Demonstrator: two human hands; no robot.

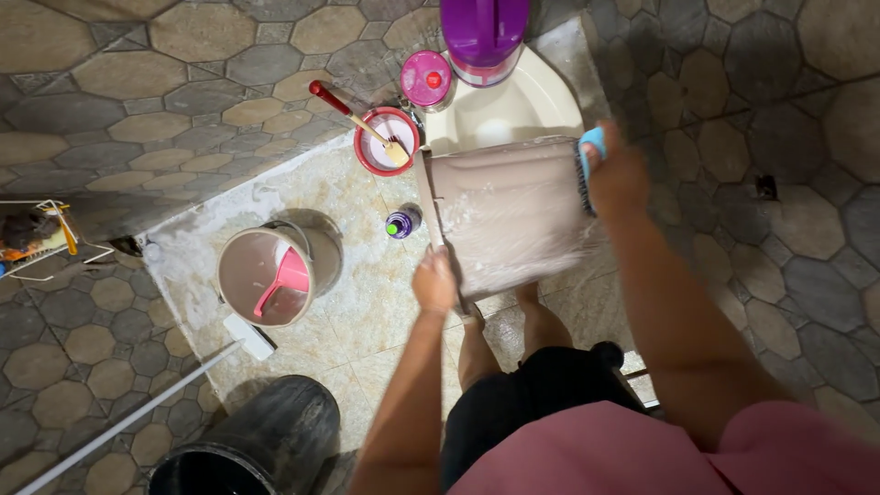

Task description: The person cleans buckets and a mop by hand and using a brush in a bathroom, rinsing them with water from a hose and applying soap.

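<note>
At the bottom of the frame sit a pink shirt and black shorts, with two bare legs below them on the wet tiled floor. Lower left stands a black bin (247, 440), and a white mop (234, 341) lies across the floor beside it, its head just touching the tiles near a beige bucket (266, 273) that holds a pink scoop (286, 280).

In the middle, the left hand (434, 282) is closed around the near left edge of a beige toilet lid (509, 215), holding it tilted up (its surface looks wet and soapy). The right hand (612, 174) grips a blue brush (588, 158) pressed against the lid's right edge; the fingers are curled, though motion blur hides detail.

Left of the lid stands a small purple bottle (401, 223). Farther up, a red bowl (387, 140) holds a red-handled brush (353, 115). Beyond it is a pink-lidded jar (426, 80), then the cream toilet bowl (522, 105), and a big purple container (484, 32) at the top edge. At the far left is a white wire rack (37, 240).
</note>
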